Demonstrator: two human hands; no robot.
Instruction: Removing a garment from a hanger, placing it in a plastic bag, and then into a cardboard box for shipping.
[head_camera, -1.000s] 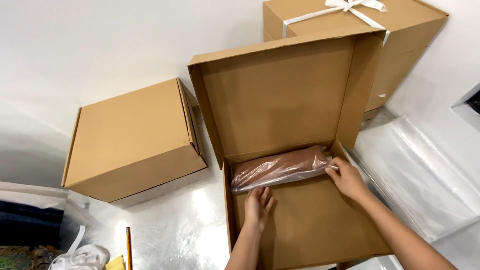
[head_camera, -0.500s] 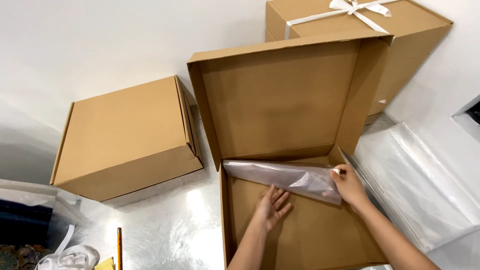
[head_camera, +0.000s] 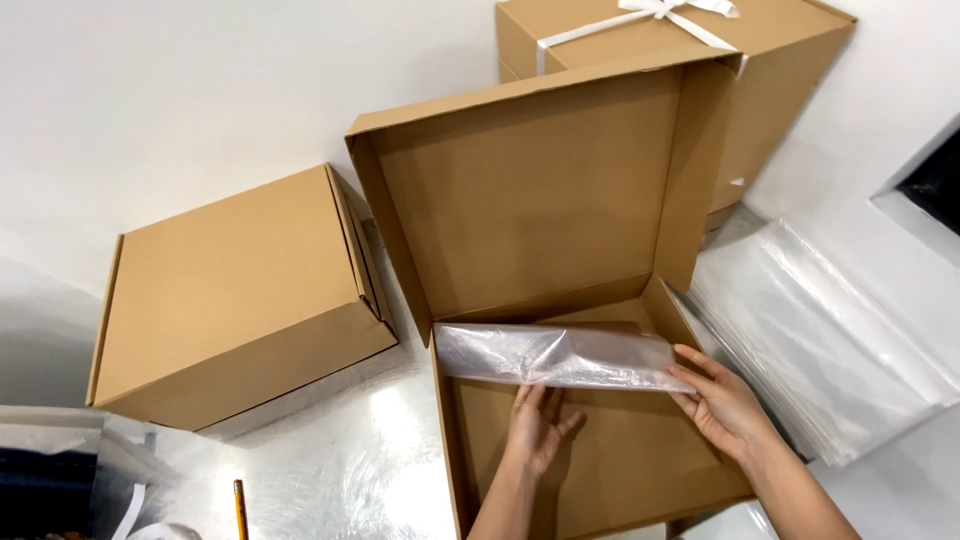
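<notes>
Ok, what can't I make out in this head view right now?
- Far floor of the open box: covered by the clear plastic sheet.
- What the sheet wraps, if anything: too hazy to tell.
- Left hand fingers: tips tucked under the sheet.
- Ribboned box: cut off by the top edge, partly behind the open lid.
- Pencil: cut off at the bottom edge.

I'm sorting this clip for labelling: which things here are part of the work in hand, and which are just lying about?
In use:
open cardboard box
clear plastic sheet
left hand, flat inside the box
right hand, on the sheet's end

Lying about:
closed box
ribboned box
stack of clear sheets
pencil
</notes>
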